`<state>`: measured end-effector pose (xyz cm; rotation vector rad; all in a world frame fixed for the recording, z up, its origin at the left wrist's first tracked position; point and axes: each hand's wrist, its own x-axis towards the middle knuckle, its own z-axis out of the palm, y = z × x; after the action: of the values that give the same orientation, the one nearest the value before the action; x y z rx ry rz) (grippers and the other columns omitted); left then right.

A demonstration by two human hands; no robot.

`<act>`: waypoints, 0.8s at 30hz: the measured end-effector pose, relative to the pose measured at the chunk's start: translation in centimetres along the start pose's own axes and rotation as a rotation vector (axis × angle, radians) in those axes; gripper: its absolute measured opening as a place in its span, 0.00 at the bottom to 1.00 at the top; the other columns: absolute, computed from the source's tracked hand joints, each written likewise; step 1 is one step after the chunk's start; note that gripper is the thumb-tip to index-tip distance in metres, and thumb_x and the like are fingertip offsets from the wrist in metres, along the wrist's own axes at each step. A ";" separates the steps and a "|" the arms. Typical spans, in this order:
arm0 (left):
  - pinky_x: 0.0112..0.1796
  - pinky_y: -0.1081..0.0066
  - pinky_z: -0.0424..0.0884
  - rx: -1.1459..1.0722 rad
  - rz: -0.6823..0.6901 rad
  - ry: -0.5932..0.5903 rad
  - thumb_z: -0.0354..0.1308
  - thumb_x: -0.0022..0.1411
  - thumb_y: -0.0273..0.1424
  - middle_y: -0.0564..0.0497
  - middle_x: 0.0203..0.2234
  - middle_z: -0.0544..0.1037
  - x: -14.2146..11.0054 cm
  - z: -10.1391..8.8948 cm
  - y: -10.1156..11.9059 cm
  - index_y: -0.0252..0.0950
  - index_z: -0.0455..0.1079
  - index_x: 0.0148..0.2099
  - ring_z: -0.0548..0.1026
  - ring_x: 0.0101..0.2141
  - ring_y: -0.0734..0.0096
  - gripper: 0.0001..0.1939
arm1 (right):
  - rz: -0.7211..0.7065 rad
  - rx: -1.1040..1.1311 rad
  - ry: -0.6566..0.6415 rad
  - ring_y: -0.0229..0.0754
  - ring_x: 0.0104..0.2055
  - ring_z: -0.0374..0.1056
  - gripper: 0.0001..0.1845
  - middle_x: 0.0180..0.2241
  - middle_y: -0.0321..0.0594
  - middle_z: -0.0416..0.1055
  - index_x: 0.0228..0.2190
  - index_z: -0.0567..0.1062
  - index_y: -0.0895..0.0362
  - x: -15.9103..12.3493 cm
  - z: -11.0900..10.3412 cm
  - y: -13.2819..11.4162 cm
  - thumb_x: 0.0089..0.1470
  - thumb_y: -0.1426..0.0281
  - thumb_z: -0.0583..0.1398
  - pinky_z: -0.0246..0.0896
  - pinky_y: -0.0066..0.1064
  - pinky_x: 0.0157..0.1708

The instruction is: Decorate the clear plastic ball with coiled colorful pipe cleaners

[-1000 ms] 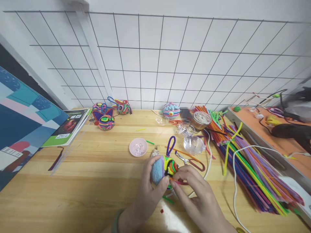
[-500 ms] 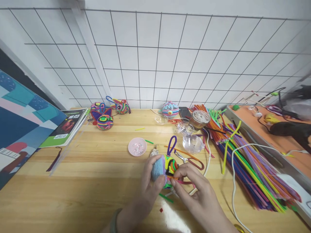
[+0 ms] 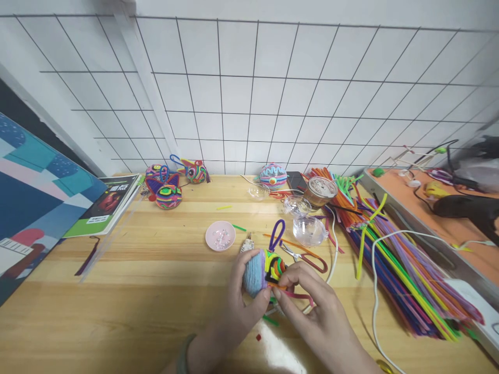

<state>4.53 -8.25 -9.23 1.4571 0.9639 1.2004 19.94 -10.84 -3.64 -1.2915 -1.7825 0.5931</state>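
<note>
"White wall with thin black lines stands behind a wood table; what is near us?"

"Two hands and a fuzzy ball; the ball is between the hands, over the near part of the table, and I can't tell if it touches the wood."

"What is each hand doing?"

"The left hand curls round the blue side; the right hand has its finger and thumb close together, pinching an orange strip by the ball's low edge; a pink strip pokes out under those fingers."

"Is the ball heavy?"

"I think it is light; it looks soft and fuzzy outside, so it should not slip much; I can't see inside, so I don't know if it would squash."

"Where should we hold it?"

"Round the blue side, I'd say, and gently; the bright side has little bent bits that might come loose, and the purple loop on top looks too bendy to grab."

"Any words to read?"

"There is a magazine on the left with big white letters and a white label; it is all too blurry for me; I can't find a brand name."
</note>
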 end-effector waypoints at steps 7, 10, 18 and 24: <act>0.54 0.50 0.62 -0.010 0.000 0.015 0.56 0.56 0.28 0.41 0.52 0.69 0.0 0.1 -0.2 0.38 0.60 0.57 0.67 0.53 0.50 0.26 | -0.003 0.003 -0.007 0.39 0.31 0.64 0.05 0.28 0.36 0.66 0.29 0.68 0.54 0.0 0.1 0.0 0.57 0.74 0.58 0.61 0.29 0.30; 0.53 0.50 0.63 -0.020 -0.015 0.013 0.57 0.56 0.28 0.42 0.52 0.69 -0.1 0.0 -0.3 0.39 0.60 0.58 0.68 0.53 0.51 0.26 | -0.002 0.001 -0.004 0.39 0.30 0.64 0.05 0.28 0.36 0.66 0.29 0.68 0.54 0.0 0.0 0.1 0.57 0.73 0.58 0.61 0.29 0.30; 0.53 0.53 0.65 -0.059 -0.053 0.008 0.58 0.58 0.33 0.43 0.52 0.70 -0.3 -0.3 -0.3 0.40 0.61 0.58 0.68 0.53 0.51 0.26 | -0.035 -0.012 0.014 0.39 0.30 0.64 0.05 0.27 0.36 0.66 0.29 0.68 0.54 0.1 0.0 -0.2 0.57 0.74 0.57 0.61 0.29 0.29; 0.52 0.54 0.65 -0.042 -0.048 -0.038 0.55 0.62 0.33 0.43 0.53 0.68 -0.5 -0.3 -0.2 0.42 0.56 0.60 0.69 0.51 0.54 0.24 | -0.013 0.011 0.002 0.39 0.31 0.65 0.05 0.28 0.35 0.66 0.29 0.69 0.54 0.0 0.0 -0.2 0.57 0.73 0.58 0.62 0.29 0.30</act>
<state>4.12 -8.61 -9.51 1.4112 0.9370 1.1482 19.81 -10.93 -3.47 -1.2716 -1.7825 0.5935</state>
